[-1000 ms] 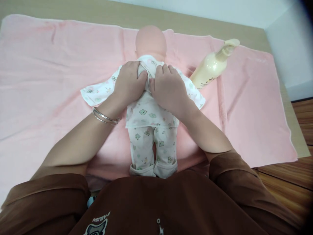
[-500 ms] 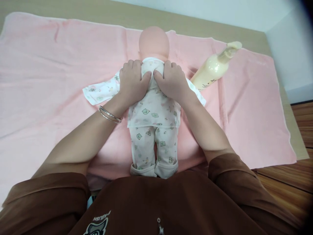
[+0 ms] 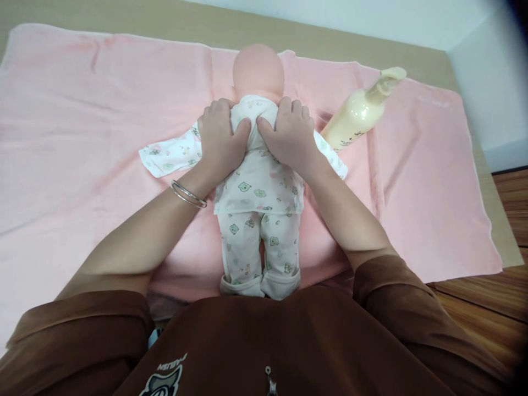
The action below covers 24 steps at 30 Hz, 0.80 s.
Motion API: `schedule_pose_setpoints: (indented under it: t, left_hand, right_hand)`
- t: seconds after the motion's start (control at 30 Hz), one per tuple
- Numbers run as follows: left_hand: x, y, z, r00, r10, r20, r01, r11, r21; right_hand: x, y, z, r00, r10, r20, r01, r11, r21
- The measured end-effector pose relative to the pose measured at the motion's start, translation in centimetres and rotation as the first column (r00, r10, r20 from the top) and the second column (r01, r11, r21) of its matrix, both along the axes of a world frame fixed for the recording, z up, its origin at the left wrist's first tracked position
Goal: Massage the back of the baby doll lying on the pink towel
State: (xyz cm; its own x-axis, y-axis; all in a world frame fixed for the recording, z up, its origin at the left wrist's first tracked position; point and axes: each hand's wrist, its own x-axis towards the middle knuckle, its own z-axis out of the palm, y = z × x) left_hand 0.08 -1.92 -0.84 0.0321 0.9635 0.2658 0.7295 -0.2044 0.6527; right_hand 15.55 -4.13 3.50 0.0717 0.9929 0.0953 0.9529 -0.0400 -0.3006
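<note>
A baby doll [image 3: 258, 187] lies face down with its bald head pointing away from me. It wears a white top and trousers with a small green animal print. My left hand [image 3: 223, 135] wraps over the doll's left shoulder, thumb resting on the upper back. On the other shoulder, my right hand [image 3: 292, 132] has the same hold, fingers curled over the top and thumb near the spine. The fingertips of both hands are partly hidden over the shoulders. Both sleeves of the doll's top spread out sideways, and its face is out of sight.
A pink towel [image 3: 103, 110] lies under the doll on a light wooden table [image 3: 330, 39]. To the right, a pale yellow pump bottle [image 3: 352, 118] stands close to the doll's sleeve. A white wall [image 3: 371, 16] rises behind the table, and wooden flooring [image 3: 487, 297] shows at lower right.
My left hand has shifted slightly left and away from me along the shoulder. The two thumbs are a little farther apart. The doll and bottle stay in nearly the same place.
</note>
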Motion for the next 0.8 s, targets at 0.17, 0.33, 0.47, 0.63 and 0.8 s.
schedule_pose_setpoints:
  t: [0.17,0.33,0.47,0.63,0.8]
  left_hand:
    - [0.1,-0.2,0.0,0.999,-0.002,0.036,0.002,1.0,-0.001]
    - [0.0,-0.1,-0.4,0.998,-0.007,0.056,0.007,1.0,-0.007]
    - [0.0,-0.2,-0.5,0.998,-0.022,0.059,0.021,1.0,0.019]
    - [0.1,-0.1,-0.4,0.998,-0.029,0.056,0.028,1.0,0.01]
    - [0.0,-0.2,-0.1,0.997,-0.033,0.064,0.034,0.999,-0.002]
  right_hand:
    - [0.5,-1.9,3.0,0.987,0.134,0.087,-0.138,0.989,0.044]
    - [-0.1,-3.0,3.6,0.994,0.084,0.063,-0.098,0.959,0.267]
    - [-0.5,-2.1,1.3,0.984,0.115,0.134,-0.129,0.987,0.097]
    - [-0.3,-2.5,1.7,0.987,0.16,0.026,-0.162,0.978,0.13]
    - [-0.8,-3.1,1.6,0.99,0.13,0.047,-0.136,0.974,0.181]
